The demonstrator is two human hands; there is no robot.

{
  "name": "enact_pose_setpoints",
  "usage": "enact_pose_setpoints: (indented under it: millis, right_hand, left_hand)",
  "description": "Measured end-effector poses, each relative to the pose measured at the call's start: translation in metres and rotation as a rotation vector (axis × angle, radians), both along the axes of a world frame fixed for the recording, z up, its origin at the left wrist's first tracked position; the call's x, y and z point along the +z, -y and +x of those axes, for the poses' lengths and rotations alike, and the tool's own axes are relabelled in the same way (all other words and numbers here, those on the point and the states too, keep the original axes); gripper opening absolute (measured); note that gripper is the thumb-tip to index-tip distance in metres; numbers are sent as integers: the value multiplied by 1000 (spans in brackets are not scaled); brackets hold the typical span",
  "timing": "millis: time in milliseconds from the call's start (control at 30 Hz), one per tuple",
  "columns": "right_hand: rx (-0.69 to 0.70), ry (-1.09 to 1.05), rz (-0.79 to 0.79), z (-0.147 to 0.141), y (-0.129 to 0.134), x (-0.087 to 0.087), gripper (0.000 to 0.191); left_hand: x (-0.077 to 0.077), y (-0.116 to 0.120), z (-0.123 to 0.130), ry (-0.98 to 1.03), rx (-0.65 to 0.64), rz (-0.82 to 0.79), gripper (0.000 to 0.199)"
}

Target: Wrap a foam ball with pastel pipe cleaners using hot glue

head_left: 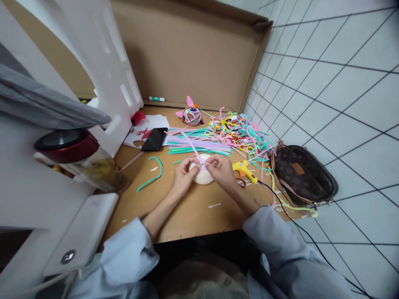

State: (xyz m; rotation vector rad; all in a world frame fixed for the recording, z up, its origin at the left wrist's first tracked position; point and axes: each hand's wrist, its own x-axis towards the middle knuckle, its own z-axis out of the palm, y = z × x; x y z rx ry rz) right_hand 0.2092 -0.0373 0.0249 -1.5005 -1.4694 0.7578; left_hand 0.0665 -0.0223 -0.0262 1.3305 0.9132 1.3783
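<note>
Right, both your hands are over the white ball (204, 178), at the near middle of the table (190, 218); your left hand (183, 176) is on its nine o'clock side, thumb and fingertips pinched together on the lilac strip (192, 144); your right hand (220, 168) comes in from three o'clock, thumb and forefinger pinching the same strip, right beside the left fingertips; the strip's free end points off towards eleven, over the stems (199, 145), lilac and teal, lying in a band at twelve; exactly how the strip meets the ball is hidden by your fingers.

Now round the clock from the ball; the pink-eared toy (191, 116) sits between eleven and twelve, beyond the stems; a tangled, many-coloured heap (240, 131) sprawls out at one to two; the yellow glue gun (246, 171) lies at three, near your right hand, its black cord (288, 216) trailing away towards four; the brown bag (302, 172) is farther out at three, by the tiled wall; over at ten there's the phone (155, 139), partly on the paper (160, 121); a bent teal stem (158, 168) curves at nine, and the bottle (93, 160) stands well beyond it; the marker (156, 99) lies at eleven, against the cardboard (193, 54).
</note>
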Motion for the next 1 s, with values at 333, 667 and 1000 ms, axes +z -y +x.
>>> enact_pose_setpoints:
  millis: [333,667,1000]
  right_hand:
    - [-11,-38,-59,4,-3,-1,9]
    - [-27,-48,-19,0,0,0,9]
    - [-34,-130,-74,2,3,4,12]
  left_hand:
    - [1,5,-3,-155,126,198,22]
    - [6,11,-7,-270,146,316,19]
    - [3,14,-3,-383,136,389,31]
